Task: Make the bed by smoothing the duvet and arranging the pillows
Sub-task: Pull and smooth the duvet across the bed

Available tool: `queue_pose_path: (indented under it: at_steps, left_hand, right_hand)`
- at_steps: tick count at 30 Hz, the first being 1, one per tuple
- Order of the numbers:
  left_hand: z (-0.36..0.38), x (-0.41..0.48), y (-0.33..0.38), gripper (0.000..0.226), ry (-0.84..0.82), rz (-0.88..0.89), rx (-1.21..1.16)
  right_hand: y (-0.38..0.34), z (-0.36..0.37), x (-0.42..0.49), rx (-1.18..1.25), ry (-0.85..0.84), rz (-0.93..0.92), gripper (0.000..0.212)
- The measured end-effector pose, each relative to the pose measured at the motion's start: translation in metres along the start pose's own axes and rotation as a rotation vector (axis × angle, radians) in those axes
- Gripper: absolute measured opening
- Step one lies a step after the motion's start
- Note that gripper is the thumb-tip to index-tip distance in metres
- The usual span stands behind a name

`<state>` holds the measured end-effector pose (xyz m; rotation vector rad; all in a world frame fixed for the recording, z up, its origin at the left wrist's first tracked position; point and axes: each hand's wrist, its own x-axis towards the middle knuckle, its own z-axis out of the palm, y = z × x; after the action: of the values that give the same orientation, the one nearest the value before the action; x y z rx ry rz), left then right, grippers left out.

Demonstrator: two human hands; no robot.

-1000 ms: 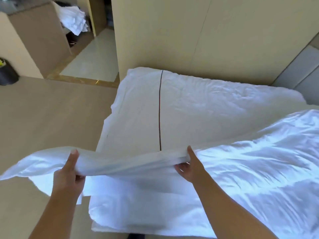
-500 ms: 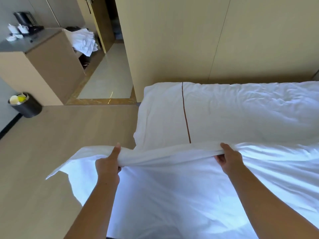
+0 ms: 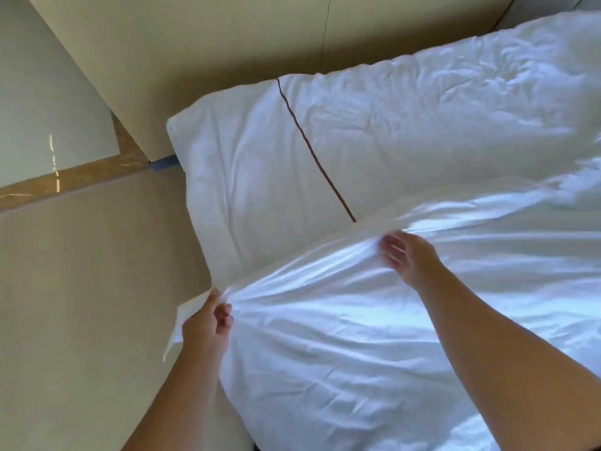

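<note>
Duvet (image 3: 390,336) top edge, held up clear of the bed 0.5 s ago, now lies across the lower part of the pillow (image 3: 260,177) w/ the dark-red stripe (image 3: 312,148). L hand (image 3: 206,327) pinches the corner at the bed's side. R hand (image 3: 409,260), blurred, grips the edge further along, fabric bunched at its fingers. Hands well apart. Judgement: spread step approx. done; creases remain, so smoothing comes next.

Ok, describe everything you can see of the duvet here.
The duvet is white, slightly glossy fabric, puffy and creased, lying across the bed's near part over white bedding with a dark-red stripe. The left hand grips its gathered corner at the bed's edge; the right hand is at its top edge, grip blurred.
</note>
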<state>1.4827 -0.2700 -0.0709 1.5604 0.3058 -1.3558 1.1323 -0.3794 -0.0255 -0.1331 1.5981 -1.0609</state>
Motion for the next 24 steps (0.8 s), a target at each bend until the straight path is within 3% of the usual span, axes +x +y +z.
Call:
queue_pose_path:
  at_steps: [4,8,11,15,17,20,24]
  left_hand:
    - [-0.031,0.045,0.018,0.005,-0.061,-0.079,0.176]
    - [-0.028,0.047,0.032,0.028,-0.197,-0.004,0.561]
    - [0.002,0.029,0.036,0.039,-0.361,0.051,0.834]
    - [0.048,-0.018,0.052,0.058,-0.644,0.162,1.133]
    - [0.062,-0.048,0.067,0.063,-0.791,0.297,1.283]
    - [0.067,-0.09,0.087,0.062,-0.998,0.549,1.504]
    - [0.067,-0.14,0.107,0.047,-1.21,0.785,1.722]
  right_hand:
    - [0.075,0.011,-0.001,0.122,-0.007,0.101,0.009]
    - [0.107,0.002,-0.043,0.296,0.065,0.151,0.01]
    - [0.101,-0.005,-0.088,0.057,0.093,0.101,0.006]
    - [0.085,-0.013,-0.156,-0.29,0.174,-0.033,0.024]
    - [0.081,-0.018,-0.197,-0.389,0.221,-0.106,0.033]
    - [0.093,-0.033,-0.256,-0.587,0.304,-0.248,0.053]
    - [0.122,-0.051,-0.332,-0.676,0.465,-0.32,0.042]
